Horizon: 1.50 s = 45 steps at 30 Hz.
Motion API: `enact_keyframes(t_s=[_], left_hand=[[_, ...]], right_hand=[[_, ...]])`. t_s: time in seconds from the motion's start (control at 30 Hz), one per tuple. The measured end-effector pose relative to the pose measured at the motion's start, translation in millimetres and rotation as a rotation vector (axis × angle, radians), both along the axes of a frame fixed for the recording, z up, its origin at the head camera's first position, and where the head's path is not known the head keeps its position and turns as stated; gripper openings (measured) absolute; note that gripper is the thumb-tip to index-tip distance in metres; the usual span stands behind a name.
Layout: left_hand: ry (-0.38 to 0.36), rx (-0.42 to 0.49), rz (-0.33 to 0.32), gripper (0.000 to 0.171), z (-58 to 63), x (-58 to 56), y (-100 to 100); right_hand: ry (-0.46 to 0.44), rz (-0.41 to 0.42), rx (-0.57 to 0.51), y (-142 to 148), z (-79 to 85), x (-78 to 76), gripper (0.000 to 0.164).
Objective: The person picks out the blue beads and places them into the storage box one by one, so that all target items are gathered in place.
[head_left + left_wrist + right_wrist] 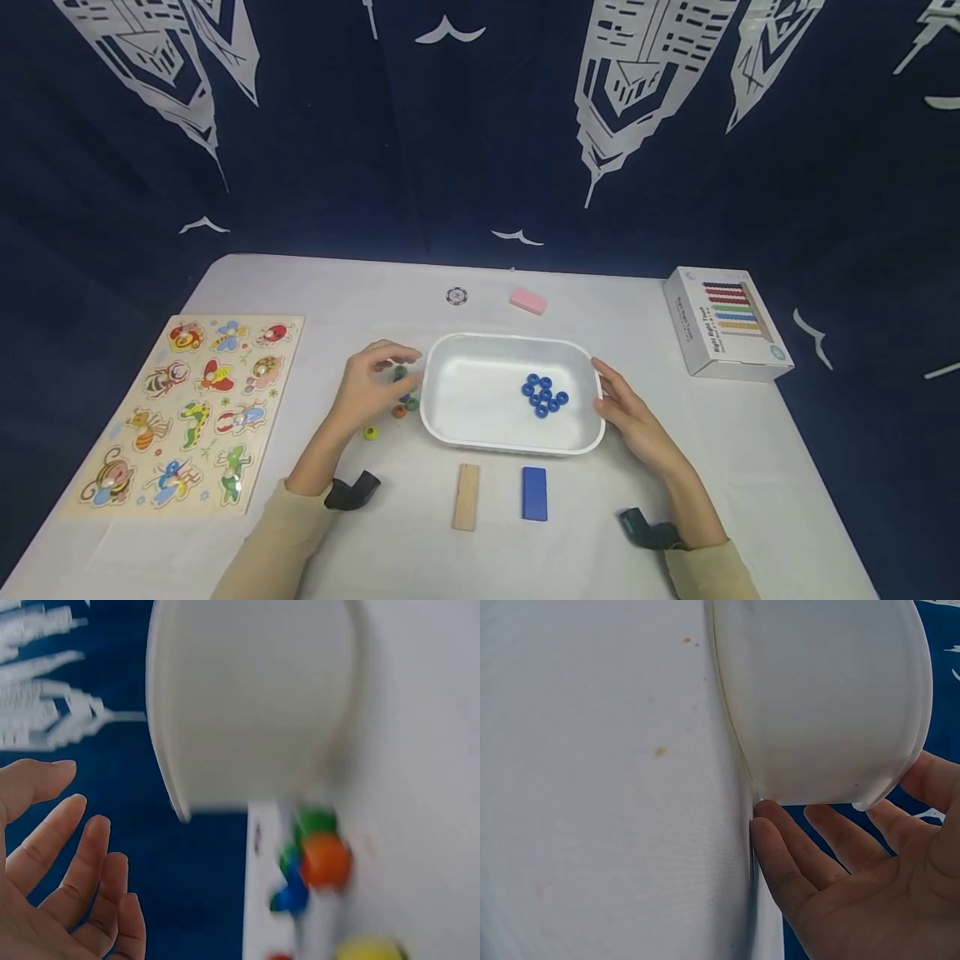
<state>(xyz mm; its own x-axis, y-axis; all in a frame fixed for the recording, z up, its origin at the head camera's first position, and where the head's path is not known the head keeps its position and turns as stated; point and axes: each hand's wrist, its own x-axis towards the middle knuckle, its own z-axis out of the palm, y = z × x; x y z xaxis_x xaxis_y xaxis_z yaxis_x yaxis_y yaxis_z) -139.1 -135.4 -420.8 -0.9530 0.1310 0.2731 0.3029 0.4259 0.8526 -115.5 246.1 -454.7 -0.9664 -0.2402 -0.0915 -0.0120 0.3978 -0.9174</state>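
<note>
A white tray [480, 392] stands at the middle of the table, with several blue beads [545, 395] in its right half. My right hand [637, 423] holds the tray's right end. In the right wrist view, the thumb is at the rim and the fingertips [769, 814] reach down the outer wall to the base edge. Off the tray's left end is my left hand [369, 390], its fingers loosely bent and holding nothing. Below that hand lie loose beads: an orange bead [327, 861], green and blue ones, and a yellow bead [370, 433]. The hand partly hides them in the head view.
A wooden strip [466, 497] and a blue block [535, 494] lie in front of the tray. Behind it are a pink block [528, 301] and a round chip [457, 296]. An insect puzzle board [176, 417] lies left; a white box [723, 325] stands at the back right.
</note>
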Motion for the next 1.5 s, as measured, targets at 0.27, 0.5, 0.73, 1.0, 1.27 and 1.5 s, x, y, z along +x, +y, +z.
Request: enact_keyframes(t_s=[0.27, 0.5, 0.73, 1.0, 1.27, 1.5], left_hand=[[0.007, -0.033, 0.155, 0.024, -43.1, -6.5, -39], [-0.091, -0.045, 0.172, 0.024, -52.0, -8.3, -39], [-0.106, -0.093, 0.172, 0.022, -61.2, -10.5, -34], [-0.051, -0.250, 0.185, 0.023, -64.3, -12.8, -28], [-0.019, -0.359, 0.194, 0.025, -63.5, -12.7, -23], [0.012, -0.373, 0.192, 0.024, -63.2, -13.0, -22]], right_hand=[[0.001, 0.001, -0.003, -3, 6.8, 2.7, 0.054], [0.010, 0.004, 0.001, 2, -3.0, -0.3, 0.053], [0.003, -0.001, 0.006, 1, -2.6, -0.6, 0.053], [0.000, 0.003, -0.005, 1, -3.3, -0.8, 0.053], [-0.017, -0.003, -0.016, -4, 8.7, 3.7, 0.054], [-0.014, 0.001, -0.014, -5, 12.0, 4.7, 0.054]])
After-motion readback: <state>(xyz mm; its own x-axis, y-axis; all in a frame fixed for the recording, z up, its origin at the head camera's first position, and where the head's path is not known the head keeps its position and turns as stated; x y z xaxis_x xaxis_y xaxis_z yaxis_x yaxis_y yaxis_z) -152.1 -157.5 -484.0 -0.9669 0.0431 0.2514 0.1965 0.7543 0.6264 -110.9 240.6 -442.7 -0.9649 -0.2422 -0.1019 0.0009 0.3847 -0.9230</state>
